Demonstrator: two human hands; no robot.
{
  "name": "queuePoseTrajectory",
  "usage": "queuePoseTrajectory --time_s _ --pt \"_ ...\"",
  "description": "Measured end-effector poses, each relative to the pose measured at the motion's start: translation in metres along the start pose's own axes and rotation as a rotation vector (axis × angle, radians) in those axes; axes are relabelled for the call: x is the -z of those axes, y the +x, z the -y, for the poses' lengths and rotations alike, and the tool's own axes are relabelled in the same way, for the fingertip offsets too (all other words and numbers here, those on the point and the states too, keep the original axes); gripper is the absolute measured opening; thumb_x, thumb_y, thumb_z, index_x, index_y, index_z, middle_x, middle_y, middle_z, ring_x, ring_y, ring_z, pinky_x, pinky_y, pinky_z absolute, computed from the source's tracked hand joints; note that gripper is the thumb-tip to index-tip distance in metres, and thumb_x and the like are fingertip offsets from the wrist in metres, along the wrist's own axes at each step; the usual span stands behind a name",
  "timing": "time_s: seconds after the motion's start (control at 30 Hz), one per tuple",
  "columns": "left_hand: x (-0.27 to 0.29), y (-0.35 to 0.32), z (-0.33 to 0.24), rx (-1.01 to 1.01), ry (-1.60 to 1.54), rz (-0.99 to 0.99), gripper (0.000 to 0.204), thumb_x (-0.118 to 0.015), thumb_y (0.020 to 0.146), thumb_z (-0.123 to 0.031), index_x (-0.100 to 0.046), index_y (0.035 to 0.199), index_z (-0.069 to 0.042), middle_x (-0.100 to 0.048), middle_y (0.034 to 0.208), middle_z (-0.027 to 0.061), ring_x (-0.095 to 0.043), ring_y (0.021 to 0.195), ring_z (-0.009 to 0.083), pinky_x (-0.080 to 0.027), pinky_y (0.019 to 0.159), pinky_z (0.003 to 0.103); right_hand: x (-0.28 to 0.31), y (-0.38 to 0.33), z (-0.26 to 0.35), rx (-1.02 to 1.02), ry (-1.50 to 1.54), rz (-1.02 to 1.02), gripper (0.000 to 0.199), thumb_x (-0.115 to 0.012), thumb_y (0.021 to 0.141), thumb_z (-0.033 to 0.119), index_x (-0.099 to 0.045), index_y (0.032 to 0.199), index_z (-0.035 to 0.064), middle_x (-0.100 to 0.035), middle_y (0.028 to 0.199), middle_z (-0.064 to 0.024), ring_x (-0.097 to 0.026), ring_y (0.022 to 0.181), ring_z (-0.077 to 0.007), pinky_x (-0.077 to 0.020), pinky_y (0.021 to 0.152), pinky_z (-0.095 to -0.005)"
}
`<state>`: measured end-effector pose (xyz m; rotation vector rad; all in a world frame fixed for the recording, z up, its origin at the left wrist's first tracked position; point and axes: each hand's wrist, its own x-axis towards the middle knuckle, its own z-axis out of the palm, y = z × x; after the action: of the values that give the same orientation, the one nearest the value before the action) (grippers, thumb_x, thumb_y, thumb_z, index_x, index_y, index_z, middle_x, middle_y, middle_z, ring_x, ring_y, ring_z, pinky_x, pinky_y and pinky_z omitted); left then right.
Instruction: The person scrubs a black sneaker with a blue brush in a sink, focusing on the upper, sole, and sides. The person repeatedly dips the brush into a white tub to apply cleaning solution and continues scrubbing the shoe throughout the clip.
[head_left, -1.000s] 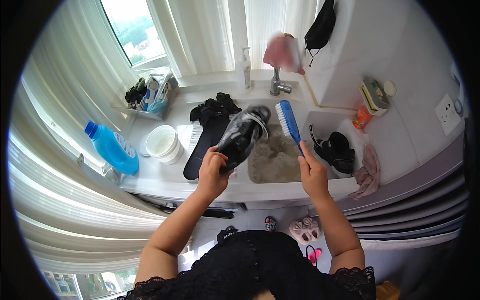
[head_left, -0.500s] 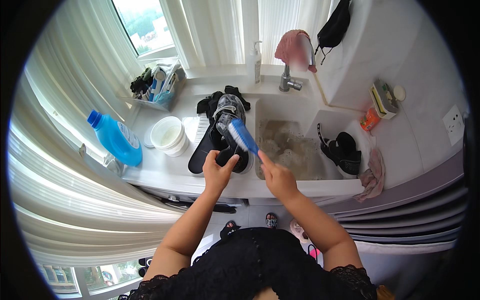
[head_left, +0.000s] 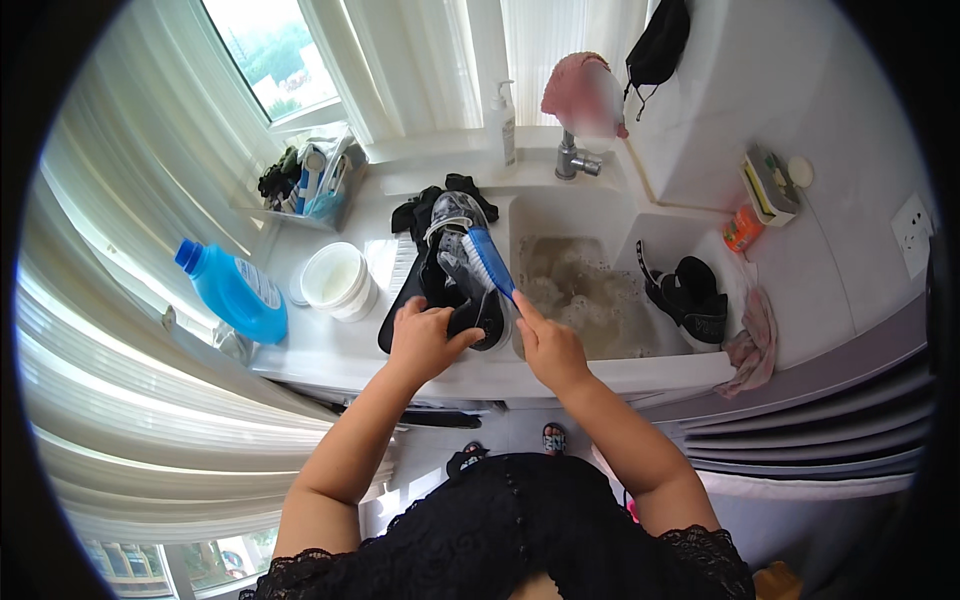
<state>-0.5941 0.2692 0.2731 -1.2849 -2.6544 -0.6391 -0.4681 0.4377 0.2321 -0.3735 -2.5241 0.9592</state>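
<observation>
While the left hand (head_left: pixel 425 340) clamps its fingers around the heel end of a grey and black sneaker (head_left: pixel 462 262), the right hand (head_left: pixel 548 345) is closed around the handle of a blue scrubbing brush (head_left: pixel 490 262), whose bristled head lies against the shoe's upper. The sneaker rests on the white counter (head_left: pixel 330 350) just left of the sink (head_left: pixel 590 290), toe pointing away from the person, and partly on top of a long black insole (head_left: pixel 398 305) that lies beneath it. Behind the toe sits a heap of dark cloth (head_left: pixel 432 203) (socks or laces, too bunched to tell).

The sink basin holds cloudy, foamy water. To its right, on a lower ledge, a second black shoe (head_left: pixel 692 292) lies apart from the first, with a pinkish rag (head_left: pixel 755 335) draped over the edge nearby. A small orange container (head_left: pixel 742 230) stands just beyond that shoe.

On the counter's left side stand a round white tub (head_left: pixel 335 280) and, farther left, a blue detergent bottle (head_left: pixel 232 290) tipped on its side. A tap (head_left: pixel 575 160) rises at the back of the sink, with a white pump bottle (head_left: pixel 503 125) beside it.
</observation>
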Motion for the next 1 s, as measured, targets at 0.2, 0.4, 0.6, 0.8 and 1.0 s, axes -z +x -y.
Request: queuePoseTrajectory --time_s 0.2,0.4,0.6,0.8,1.0 --pt "0.005 0.031 -0.007 -0.227 0.136 0.366 0.047 -0.069 0.071 -0.051 -0.071 0.068 -0.005 -0.065 0.071 0.0091 -0.053 0.093 0.0262 -0.038 0.086 0.038 0.023 -0.087 -0.019 0.004 0.215 -0.025 0.040 -0.054 0.090 0.014 -0.052 0.130 0.0129 -0.062 0.072 -0.0221 -0.061 0.067 -0.0392 -0.0476 0.061 -0.0464" --pt "-0.012 0.086 -0.029 -0.310 0.317 0.747 0.045 -0.067 0.064 -0.048 -0.071 0.073 -0.004 -0.067 0.077 0.0139 -0.065 0.075 0.0290 -0.047 0.072 0.037 0.025 -0.044 -0.022 -0.153 0.269 0.009 0.042 -0.055 0.090 0.014 -0.050 0.132 0.0119 -0.060 0.072 -0.0238 -0.061 0.067 -0.0389 -0.0477 0.062 -0.0424" --pt "-0.034 0.080 -0.042 -0.221 0.166 0.559 0.042 -0.069 0.067 -0.041 -0.069 0.080 -0.001 -0.068 0.078 0.0152 -0.066 0.079 0.0290 -0.049 0.074 0.041 0.052 -0.071 -0.040 -0.261 0.296 -0.106 0.042 -0.054 0.091 0.016 -0.050 0.133 0.0128 -0.058 0.065 -0.0199 -0.060 0.059 -0.0331 -0.0465 0.059 -0.0374" --pt "-0.048 0.047 -0.047 0.154 -0.952 0.153 0.025 -0.070 0.082 -0.014 -0.065 0.098 0.004 -0.064 0.073 0.0036 -0.054 0.071 0.0048 -0.047 0.064 0.023 0.082 -0.092 -0.031 -0.092 0.277 -0.231 0.044 -0.056 0.091 0.015 -0.049 0.134 0.0111 -0.059 0.066 -0.0142 -0.060 0.057 -0.0278 -0.0480 0.057 -0.0356" --pt "-0.132 0.005 -0.076 0.242 -0.772 -0.255 0.029 -0.072 0.080 -0.022 -0.063 0.093 0.003 -0.066 0.074 0.0134 -0.061 0.063 0.0182 -0.046 0.059 0.030 0.064 -0.068 -0.027 -0.148 -0.016 -0.071 0.038 -0.053 0.090 0.015 -0.054 0.128 0.0109 -0.064 0.079 -0.0213 -0.062 0.070 -0.0374 -0.0479 0.062 -0.0443"
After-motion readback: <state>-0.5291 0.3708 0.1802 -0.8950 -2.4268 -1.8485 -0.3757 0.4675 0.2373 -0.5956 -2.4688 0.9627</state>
